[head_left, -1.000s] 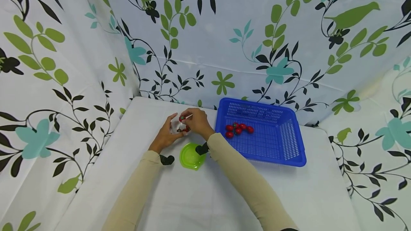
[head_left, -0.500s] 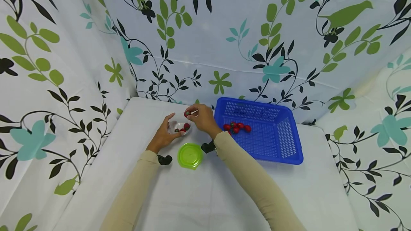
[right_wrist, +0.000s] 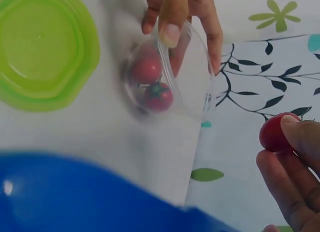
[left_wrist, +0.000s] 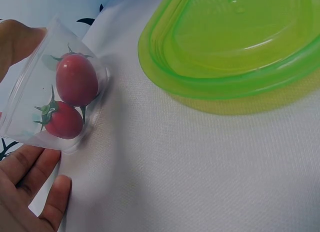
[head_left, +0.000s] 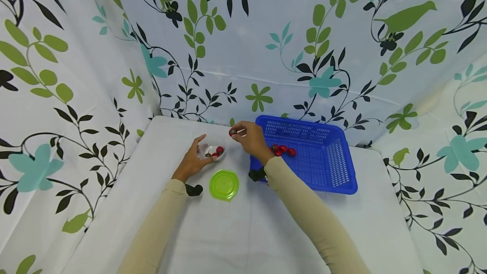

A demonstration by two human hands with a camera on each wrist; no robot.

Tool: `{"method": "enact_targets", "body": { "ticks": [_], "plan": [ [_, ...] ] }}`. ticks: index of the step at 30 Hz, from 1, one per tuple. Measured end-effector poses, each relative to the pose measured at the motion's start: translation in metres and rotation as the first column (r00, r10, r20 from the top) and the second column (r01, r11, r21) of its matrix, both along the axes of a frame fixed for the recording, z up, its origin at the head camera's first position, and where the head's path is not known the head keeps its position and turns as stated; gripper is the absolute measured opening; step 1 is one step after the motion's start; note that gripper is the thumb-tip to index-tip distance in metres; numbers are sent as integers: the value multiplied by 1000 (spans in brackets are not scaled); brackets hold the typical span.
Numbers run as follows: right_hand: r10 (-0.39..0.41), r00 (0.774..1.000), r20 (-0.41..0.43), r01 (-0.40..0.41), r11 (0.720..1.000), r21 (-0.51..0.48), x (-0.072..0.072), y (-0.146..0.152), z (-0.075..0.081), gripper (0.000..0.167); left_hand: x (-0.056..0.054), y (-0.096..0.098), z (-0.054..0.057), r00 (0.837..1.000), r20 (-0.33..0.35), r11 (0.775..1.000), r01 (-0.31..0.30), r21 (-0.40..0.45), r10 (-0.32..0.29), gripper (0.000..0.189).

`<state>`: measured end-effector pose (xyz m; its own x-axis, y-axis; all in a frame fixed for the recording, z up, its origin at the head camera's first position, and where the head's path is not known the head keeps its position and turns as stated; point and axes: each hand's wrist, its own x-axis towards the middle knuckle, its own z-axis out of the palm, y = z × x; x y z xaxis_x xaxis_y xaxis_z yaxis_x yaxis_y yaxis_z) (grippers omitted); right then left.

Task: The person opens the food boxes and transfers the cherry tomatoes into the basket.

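Observation:
My left hand (head_left: 191, 162) grips a small clear plastic container (left_wrist: 30, 99), its thumb at the rim and its fingers around the far side. The container tilts, with red cherry tomatoes (left_wrist: 77, 79) with green stems lying inside it. Between thumb and fingers, my right hand (head_left: 251, 139) pinches one more cherry tomato (right_wrist: 278, 133). It is held up to the right of the container, near the left rim of a blue plastic basket (head_left: 323, 181). Several cherry tomatoes (head_left: 291, 152) lie inside the basket at its left, partly hidden by my right wrist.
A bright green lid (head_left: 224, 185) lies on the white tablecloth (head_left: 213, 231) between my forearms, just in front of the container. Behind the table hangs a leaf-and-bird patterned curtain (head_left: 243, 45), close to the far table edge.
My right hand has drawn away from the container toward the basket, carrying the cherry tomato. The left hand stays around the container, whose inside now shows more openly. The head view has shifted slightly.

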<state>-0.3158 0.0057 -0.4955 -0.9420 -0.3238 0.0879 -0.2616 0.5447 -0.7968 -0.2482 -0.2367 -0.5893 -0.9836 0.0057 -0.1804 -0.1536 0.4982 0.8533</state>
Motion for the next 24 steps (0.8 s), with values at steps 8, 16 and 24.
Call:
{"method": "enact_targets", "body": {
  "ticks": [8, 16, 24],
  "plan": [
    [-10, 1000, -12, 10, 1000, -15, 0, 22, 3, 25, 1, 1, 1, 1000, 15, 1000, -12, 2, 12, 102],
    [-70, 996, 47, 70, 997, 17, 6, 48, 6, 27, 1, 0, -1, 1000, 21, 1000, -11, 15, 11, 102],
    [-99, 994, 52, 98, 995, 9, 7, 79, 6, 28, 1, 0, 0, 1000, 19, 1000, -1, 6, 0, 103]
  ]
}}
